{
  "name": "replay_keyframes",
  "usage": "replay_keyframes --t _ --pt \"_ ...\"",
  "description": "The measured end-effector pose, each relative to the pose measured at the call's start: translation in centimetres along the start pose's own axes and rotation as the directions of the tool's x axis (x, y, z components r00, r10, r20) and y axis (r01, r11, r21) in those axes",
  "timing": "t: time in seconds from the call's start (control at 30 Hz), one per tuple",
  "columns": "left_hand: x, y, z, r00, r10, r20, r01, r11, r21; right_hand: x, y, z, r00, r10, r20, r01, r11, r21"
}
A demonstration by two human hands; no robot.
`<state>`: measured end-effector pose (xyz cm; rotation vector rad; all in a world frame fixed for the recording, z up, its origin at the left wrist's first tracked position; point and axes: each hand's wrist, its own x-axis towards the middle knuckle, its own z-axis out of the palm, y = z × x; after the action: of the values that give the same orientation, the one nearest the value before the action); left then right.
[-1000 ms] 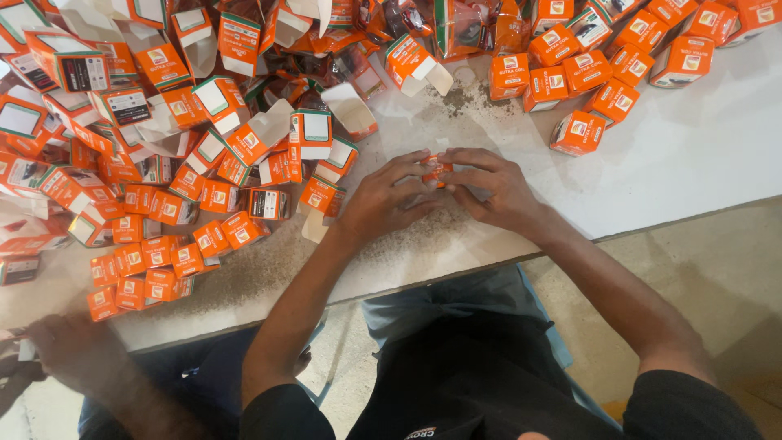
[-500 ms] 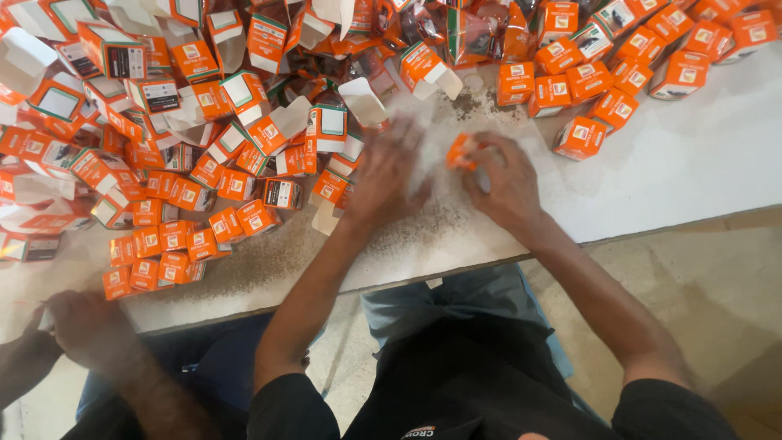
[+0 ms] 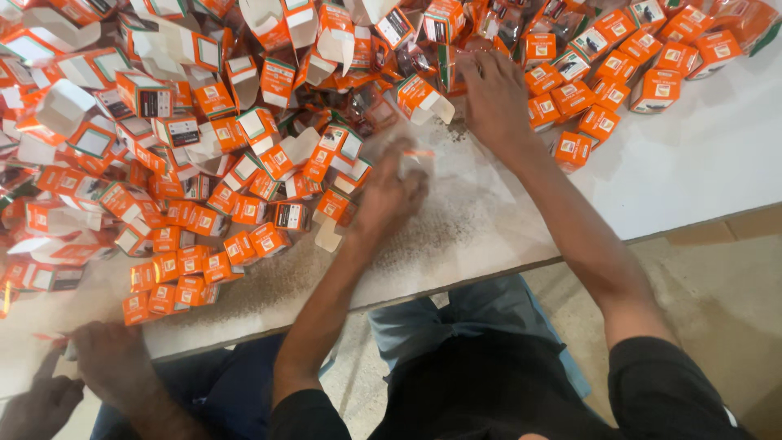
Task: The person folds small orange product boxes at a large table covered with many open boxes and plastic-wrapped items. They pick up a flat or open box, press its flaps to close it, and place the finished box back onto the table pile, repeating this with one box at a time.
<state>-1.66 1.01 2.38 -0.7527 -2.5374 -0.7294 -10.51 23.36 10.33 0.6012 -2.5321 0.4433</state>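
The left hand lies mid-surface, fingers curled around a small orange-and-white carton, closed on it. The right hand reaches into the carton heap along the far edge, fingers spread, gripping nothing visible. The thin card looks light and crushable; best pinched across its side panels.

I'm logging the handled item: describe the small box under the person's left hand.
The small box is only partly visible: a pale cardboard piece with an orange edge, peeking out above the fingers of the left hand, which covers most of it. It sits on the white table, over a patch of dark specks. Whether it is closed cannot be told.
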Motion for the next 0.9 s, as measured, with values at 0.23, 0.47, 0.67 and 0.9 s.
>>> replay_keyframes --t 0.23,0.47,0.67,0.9 --pt "-1.3 2.6 0.4 0.991 0.105 -0.077 -0.117 0.980 -0.164 3.9 1.2 0.7 0.998 0.059 0.036 -0.059 0.998 0.011" --pt "-0.6 2.1 0.4 0.996 -0.043 0.075 0.065 0.948 -0.311 -9.4 -3.1 -4.5 0.957 0.291 -0.013 -0.100 0.371 0.923" --pt "-1.1 2.2 1.7 0.993 -0.013 0.115 0.057 0.920 -0.389 -13.5 -6.7 -3.8 0.955 0.288 -0.068 -0.209 0.818 0.537" --pt "-1.5 2.1 1.5 0.994 0.005 0.113 0.046 0.894 -0.446 -12.2 -7.6 -6.6 0.950 0.041 0.310 -0.093 0.983 0.156"
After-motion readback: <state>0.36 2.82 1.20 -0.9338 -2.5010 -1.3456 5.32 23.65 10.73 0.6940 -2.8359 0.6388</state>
